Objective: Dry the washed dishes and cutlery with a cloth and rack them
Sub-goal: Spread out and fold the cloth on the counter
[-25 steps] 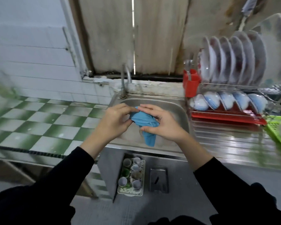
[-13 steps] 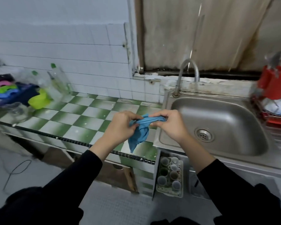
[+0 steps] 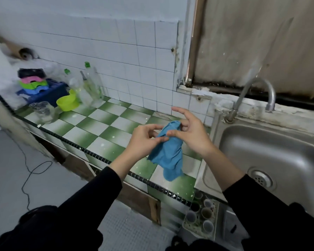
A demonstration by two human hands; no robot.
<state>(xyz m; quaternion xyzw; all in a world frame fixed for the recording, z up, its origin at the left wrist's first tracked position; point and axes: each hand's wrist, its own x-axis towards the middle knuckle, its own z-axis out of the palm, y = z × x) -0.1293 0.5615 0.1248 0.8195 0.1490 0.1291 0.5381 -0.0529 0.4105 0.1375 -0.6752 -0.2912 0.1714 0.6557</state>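
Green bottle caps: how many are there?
2. One green cap sits above the yellow bowl; the second cap is higher, just to its right. Clutter and blur may hide more.

Black long sleeves: left sleeve (image 3: 91, 201), right sleeve (image 3: 261, 201). Plain fabric, cuffs stop short of the wrists. Bare left hand (image 3: 143, 140) and right hand (image 3: 190, 134).

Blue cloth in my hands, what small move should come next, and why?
Probably spread the crumpled blue cloth flat over one palm. The left hand and right hand both pinch its top edge, it hangs bunched above the green-and-white tiled counter, and neither hand holds a dish yet.
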